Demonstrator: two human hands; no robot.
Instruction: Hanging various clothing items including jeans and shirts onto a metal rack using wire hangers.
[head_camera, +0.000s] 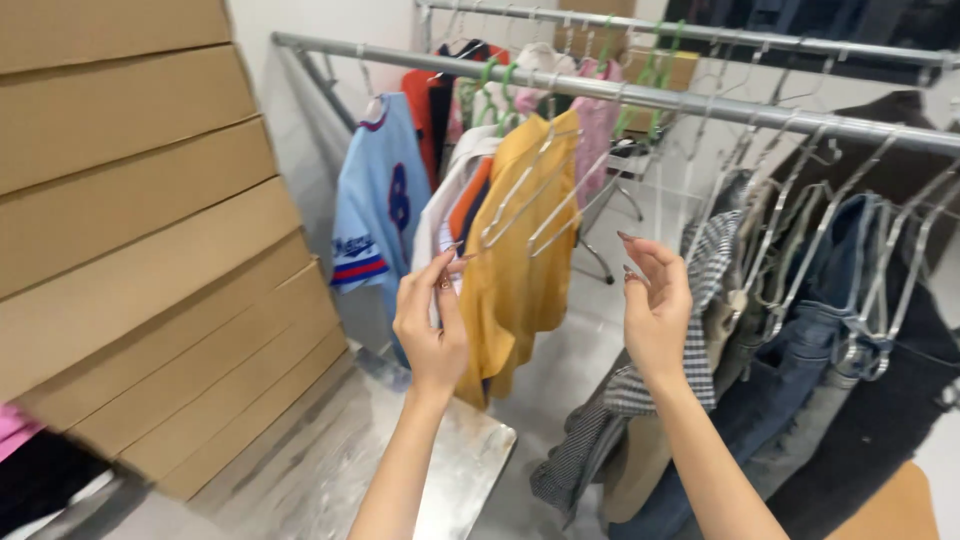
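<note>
Mustard shirt (515, 270) hangs beside left hand (430, 325)

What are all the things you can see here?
Clothes rails: two, silver metal, across the top.
Empty hangers: two, silver wire, by the left hand's fingertips.
Shirt: one, mustard yellow, hanging mid-rail.
Jersey: one, light blue with red and navy trim, hanging left.
Checked garment: one, black and white, behind the right hand.
Jeans: several, blue, hanging right.
Cardboard boxes: a stack, brown, left side.
Metal table: one, shiny, below.
Left hand: one, raised, pinching at the hangers.
Right hand: one, raised, open, empty.
</note>
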